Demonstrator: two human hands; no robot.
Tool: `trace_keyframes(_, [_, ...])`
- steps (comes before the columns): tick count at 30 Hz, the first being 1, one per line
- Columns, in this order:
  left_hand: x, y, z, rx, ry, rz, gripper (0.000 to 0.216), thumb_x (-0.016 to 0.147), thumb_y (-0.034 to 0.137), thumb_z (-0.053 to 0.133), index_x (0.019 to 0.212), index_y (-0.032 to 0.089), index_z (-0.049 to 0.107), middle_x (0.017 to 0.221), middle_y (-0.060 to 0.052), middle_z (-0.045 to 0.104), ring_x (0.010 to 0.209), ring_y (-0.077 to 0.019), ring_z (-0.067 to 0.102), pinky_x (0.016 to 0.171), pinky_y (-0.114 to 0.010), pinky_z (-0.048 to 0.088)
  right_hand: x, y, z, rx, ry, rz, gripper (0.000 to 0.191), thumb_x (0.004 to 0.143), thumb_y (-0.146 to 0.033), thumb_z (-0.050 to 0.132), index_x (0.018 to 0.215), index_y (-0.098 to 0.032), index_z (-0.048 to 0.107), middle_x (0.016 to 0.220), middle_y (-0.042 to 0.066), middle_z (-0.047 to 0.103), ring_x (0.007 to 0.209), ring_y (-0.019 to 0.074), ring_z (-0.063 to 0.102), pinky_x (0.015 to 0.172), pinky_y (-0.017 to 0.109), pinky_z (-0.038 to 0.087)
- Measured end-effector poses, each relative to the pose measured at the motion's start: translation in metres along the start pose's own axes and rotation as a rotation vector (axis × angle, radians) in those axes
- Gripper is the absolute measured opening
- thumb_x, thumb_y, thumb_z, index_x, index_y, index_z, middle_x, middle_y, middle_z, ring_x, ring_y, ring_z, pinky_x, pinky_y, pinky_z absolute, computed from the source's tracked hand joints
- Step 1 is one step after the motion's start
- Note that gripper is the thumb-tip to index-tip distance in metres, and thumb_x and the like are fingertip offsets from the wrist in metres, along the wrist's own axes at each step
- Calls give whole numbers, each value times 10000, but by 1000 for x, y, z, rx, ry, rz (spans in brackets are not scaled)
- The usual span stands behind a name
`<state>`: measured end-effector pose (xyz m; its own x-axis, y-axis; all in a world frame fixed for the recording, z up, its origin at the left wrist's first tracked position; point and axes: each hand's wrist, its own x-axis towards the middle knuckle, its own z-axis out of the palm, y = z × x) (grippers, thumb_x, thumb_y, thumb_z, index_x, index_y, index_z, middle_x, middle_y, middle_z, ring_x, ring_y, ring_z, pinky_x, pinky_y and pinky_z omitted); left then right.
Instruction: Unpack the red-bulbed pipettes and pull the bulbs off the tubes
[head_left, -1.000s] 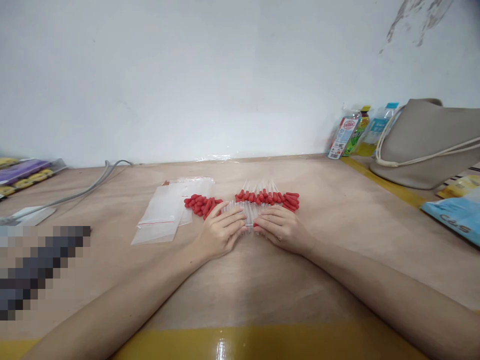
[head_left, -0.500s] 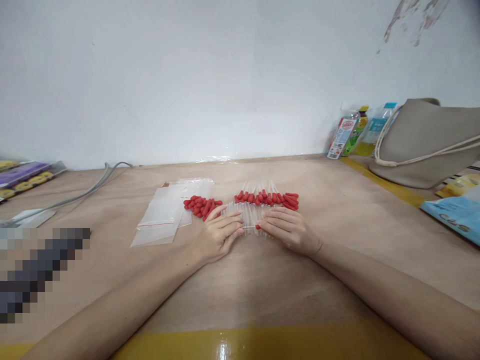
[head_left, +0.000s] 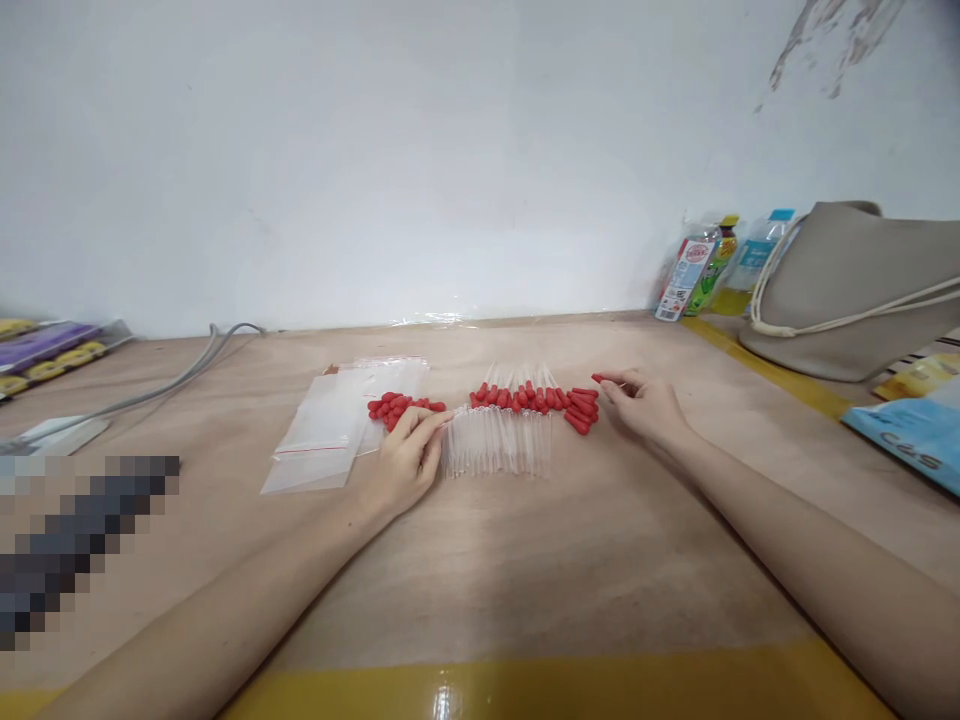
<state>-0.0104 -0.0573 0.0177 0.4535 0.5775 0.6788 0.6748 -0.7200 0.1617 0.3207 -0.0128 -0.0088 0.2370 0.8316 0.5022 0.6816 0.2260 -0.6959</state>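
Note:
My right hand (head_left: 645,400) is at the right end of the red-bulbed row, its fingertips pinched on a dropper, of which only the red rubber bulb (head_left: 598,378) shows. My left hand (head_left: 409,460) lies at the left end of a row of clear glass tubes (head_left: 499,442), its fingers close together and touching there; what they grip, if anything, is hidden. Behind the tubes lie assembled droppers (head_left: 517,396), red bulbs toward me and clear tips toward the wall. A pile of loose red rubber bulbs (head_left: 390,405) sits partly behind my left hand.
Clear zip bags (head_left: 315,430) lie left of the bulbs. A grey cable (head_left: 165,385) runs across the left side. Drink bottles (head_left: 709,265), a grey bag (head_left: 855,290) and a blue packet (head_left: 915,430) stand or lie at right. Yellow tape (head_left: 465,690) marks the near edge.
My hands have parted from over the glass tubes. The right one has moved right and away with the dropper; the left has drawn left to the row's end.

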Motion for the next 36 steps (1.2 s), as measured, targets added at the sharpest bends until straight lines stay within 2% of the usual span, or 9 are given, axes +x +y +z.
trace_keyframes(3, [0, -1, 0, 0, -13, -6, 224, 845, 117, 392, 991, 168, 554, 925, -67, 541, 877, -158, 540, 762, -300, 482, 2, 9, 7, 69, -49, 77, 275, 695, -316, 557, 881, -134, 645, 718, 56, 625, 557, 124, 535, 528, 270, 443])
trace_keyframes(10, [-3, -4, 4, 5, -25, 23, 200, 838, 142, 420, 971, 168, 567, 949, -70, 577, 854, -154, 577, 718, -274, 507, -1, 7, 8, 85, -57, 94, 249, 660, -381, 594, 751, -150, 613, 678, 52, 641, 544, 127, 552, 499, 250, 439])
trace_keyframes(13, [-4, -2, 4, -29, -65, 14, 204, 835, 183, 446, 995, 165, 570, 985, -76, 574, 748, -124, 589, 642, -241, 517, -3, 5, 7, 68, -79, 102, 281, 677, -418, 579, 750, -154, 643, 637, 48, 639, 522, 128, 537, 487, 250, 411])
trace_keyframes(16, [-5, 1, 4, -31, -81, 10, 232, 818, 242, 488, 1023, 165, 566, 1016, -76, 578, 655, -101, 579, 615, -241, 520, -3, 5, 7, 72, -59, 122, 310, 694, -429, 553, 783, -151, 657, 670, 53, 649, 530, 127, 532, 494, 250, 401])
trace_keyframes(21, [-5, 3, 3, -41, -94, 26, 264, 806, 287, 514, 1032, 161, 567, 1019, -82, 590, 683, -120, 590, 645, -266, 525, -2, 9, 7, 49, -2, 140, 351, 720, -452, 515, 788, -139, 660, 636, 48, 626, 522, 130, 510, 500, 258, 387])
trace_keyframes(25, [-6, 2, 4, -70, -113, 15, 266, 814, 297, 508, 1038, 166, 569, 1037, -85, 584, 657, -109, 587, 605, -253, 525, -1, 7, 5, 11, 49, 136, 331, 729, -432, 508, 768, -141, 660, 641, 48, 612, 532, 133, 493, 528, 270, 381])
trace_keyframes(29, [-6, 1, 6, -102, -105, 0, 254, 818, 288, 505, 1029, 163, 570, 1029, -82, 586, 627, -97, 572, 603, -250, 521, -2, -11, 5, -80, 62, 5, 256, 722, -376, 532, 770, -163, 666, 729, 47, 624, 578, 134, 490, 583, 277, 378])
trace_keyframes(33, [-6, 2, 4, -123, -117, -17, 244, 826, 264, 481, 1032, 164, 564, 1027, -79, 573, 659, -102, 570, 633, -254, 519, -5, -41, 9, -291, -172, -245, 245, 742, -388, 532, 795, -209, 690, 730, 38, 628, 707, 169, 517, 667, 294, 354])
trace_keyframes(36, [-4, 4, 0, -115, -143, -17, 266, 806, 248, 490, 1049, 162, 558, 1041, -85, 560, 701, -118, 574, 653, -265, 519, -7, -56, 13, -477, -263, -285, 261, 748, -416, 524, 853, -242, 689, 768, 47, 627, 807, 210, 505, 708, 330, 308])
